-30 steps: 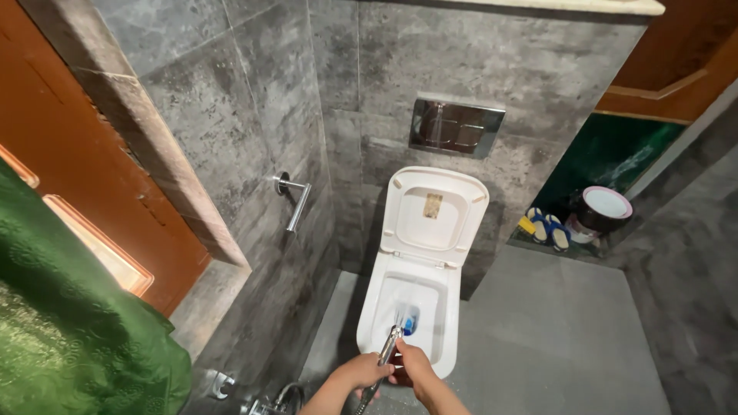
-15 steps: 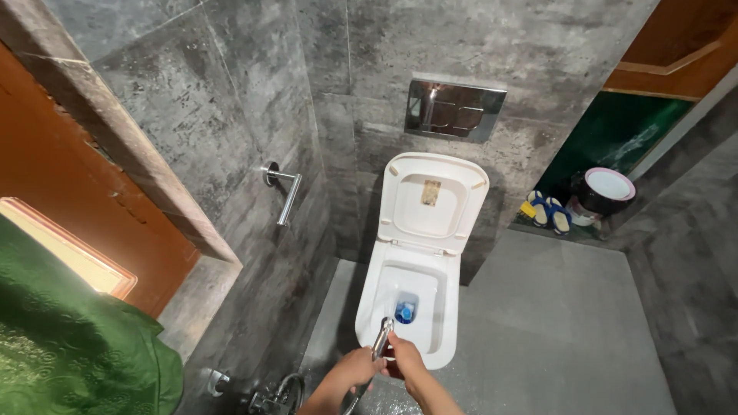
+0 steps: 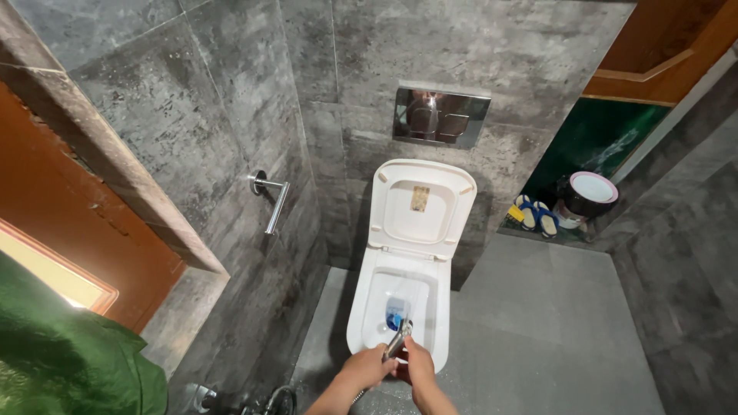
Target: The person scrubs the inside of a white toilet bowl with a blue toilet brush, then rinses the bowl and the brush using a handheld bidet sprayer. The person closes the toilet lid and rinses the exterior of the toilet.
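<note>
From the head view, the left hand (image 3: 367, 368) and the right hand (image 3: 419, 367) are both closed around a chrome sprayer (image 3: 397, 342), which points into the bowl of a white toilet (image 3: 360, 311) over blue water. The lid (image 3: 421, 207) stands upright against the grey wall, below a chrome flush plate (image 3: 440, 117). A towel bar (image 3: 273, 203) is fixed to the left wall. Slippers (image 3: 536, 217) and a dark bucket (image 3: 586, 196) sit well apart at the right. Green cloth (image 3: 69, 361) fills the lower left corner.
</note>
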